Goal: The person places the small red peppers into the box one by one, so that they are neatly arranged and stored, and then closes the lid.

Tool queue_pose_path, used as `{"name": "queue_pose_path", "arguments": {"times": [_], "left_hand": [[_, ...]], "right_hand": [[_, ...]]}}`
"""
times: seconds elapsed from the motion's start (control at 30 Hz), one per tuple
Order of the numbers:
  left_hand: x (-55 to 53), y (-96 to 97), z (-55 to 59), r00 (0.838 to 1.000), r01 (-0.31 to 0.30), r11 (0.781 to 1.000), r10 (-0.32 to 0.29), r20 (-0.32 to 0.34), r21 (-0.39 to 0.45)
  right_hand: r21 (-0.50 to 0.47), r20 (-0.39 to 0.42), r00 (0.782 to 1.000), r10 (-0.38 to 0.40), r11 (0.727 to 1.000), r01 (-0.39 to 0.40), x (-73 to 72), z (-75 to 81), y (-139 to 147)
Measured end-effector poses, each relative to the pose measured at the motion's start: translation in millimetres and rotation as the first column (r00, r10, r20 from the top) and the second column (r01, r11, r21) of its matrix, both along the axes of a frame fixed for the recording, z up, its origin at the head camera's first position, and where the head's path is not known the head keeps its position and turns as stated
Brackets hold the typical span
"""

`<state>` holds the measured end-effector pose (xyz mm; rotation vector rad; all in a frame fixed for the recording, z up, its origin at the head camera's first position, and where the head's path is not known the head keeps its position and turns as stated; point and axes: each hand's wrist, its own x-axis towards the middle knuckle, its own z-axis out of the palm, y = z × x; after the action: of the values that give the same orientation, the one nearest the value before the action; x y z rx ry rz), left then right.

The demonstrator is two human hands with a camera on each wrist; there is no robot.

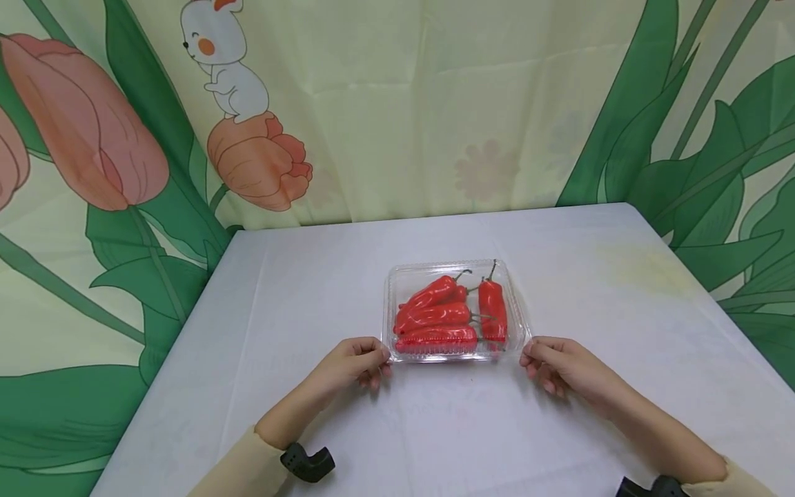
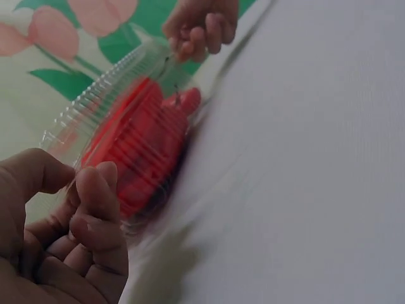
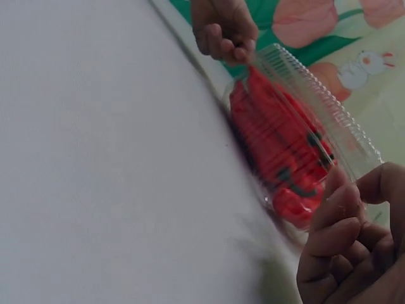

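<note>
A clear plastic clamshell box [image 1: 448, 266] sits on the white-covered table with several red chili peppers [image 1: 435, 315] inside, their green stems showing. My left hand [image 1: 359, 360] pinches the box's near left corner between thumb and curled forefinger. At the near right corner, my right hand [image 1: 554, 364] pinches the rim the same way. The left wrist view shows the left hand [image 2: 69, 228] close up, holding the thin edge beside the red peppers [image 2: 139, 145]. In the right wrist view, the right hand [image 3: 354, 240] grips the opposite end of the ridged rim [image 3: 316, 92].
A white cloth [image 1: 435, 435] covers the table. Behind it hangs a curtain [image 1: 397, 103] printed with tulips, leaves and a rabbit. A black wrist band [image 1: 307, 462] is on the left forearm, another [image 1: 652, 487] on the right.
</note>
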<state>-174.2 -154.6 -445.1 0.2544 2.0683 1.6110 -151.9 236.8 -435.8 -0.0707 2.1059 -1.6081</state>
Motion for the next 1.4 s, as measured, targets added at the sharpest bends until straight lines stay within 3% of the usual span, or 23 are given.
{"name": "queue_pose_path", "arguments": {"times": [0.13,0.27,0.5,0.6,0.7,0.83,0.97,1.03,1.1,1.2,1.3,1.4], "left_hand": [[0.4,1.1,-2.2,0.998,-0.034,0.997,0.03,0.055,0.073],[1.1,1.2,-3.6,0.997,-0.05,0.994,0.045,0.062,0.095],[-1.2,-6.4,-1.6,0.998,-0.04,0.999,0.039,0.054,0.018],[-7.1,-14.7,3.5,0.997,-0.07,0.996,0.071,0.027,-0.059],[-17.5,-20.8,12.6,0.991,-0.137,0.984,0.135,-0.02,-0.116],[-34.6,-16.6,30.7,0.968,-0.245,0.961,0.233,-0.098,-0.128],[-53.5,-3.3,40.9,0.942,-0.322,0.938,0.304,-0.14,-0.126],[-65.5,3.0,40.4,0.937,-0.343,0.933,0.332,-0.111,-0.111],[-78.5,7.0,36.4,0.938,-0.348,0.936,0.346,-0.034,-0.063],[-97.1,10.1,28.3,0.925,-0.37,0.929,0.366,0.107,0.025],[-112.2,12.1,21.0,0.903,-0.402,0.909,0.372,0.214,0.114],[-125.1,15.5,17.6,0.885,-0.435,0.879,0.376,0.276,0.197]], "right_hand": [[-0.029,-0.008,0.998,-0.055,0.998,0.055,0.2,-3.4,-3.3],[-0.027,0.006,0.992,-0.124,0.992,0.124,0.5,-5.1,-10.1],[0.032,0.003,0.988,-0.157,0.987,0.157,0.6,-7.4,-16.6],[0.096,-0.083,0.985,-0.153,0.982,0.16,-4.2,-6.3,-10.4],[0.201,-0.223,0.965,-0.141,0.962,0.187,-14.2,1.5,-2.5],[0.313,-0.386,0.917,-0.104,0.92,0.236,-30.5,21.8,-6.4],[0.328,-0.426,0.9,-0.089,0.912,0.245,-49.2,37.9,-18.1],[0.316,-0.412,0.905,-0.105,0.915,0.25,-60.4,40.4,-21.1],[0.3,-0.386,0.914,-0.122,0.921,0.25,-72.6,39.1,-21.2],[0.266,-0.332,0.933,-0.139,0.935,0.234,-90.8,33.2,-20.4],[0.219,-0.262,0.954,-0.144,0.954,0.204,-106.8,26.4,-19.2],[0.192,-0.197,0.971,-0.133,0.966,0.171,-120.4,22.1,-16.8]]}}
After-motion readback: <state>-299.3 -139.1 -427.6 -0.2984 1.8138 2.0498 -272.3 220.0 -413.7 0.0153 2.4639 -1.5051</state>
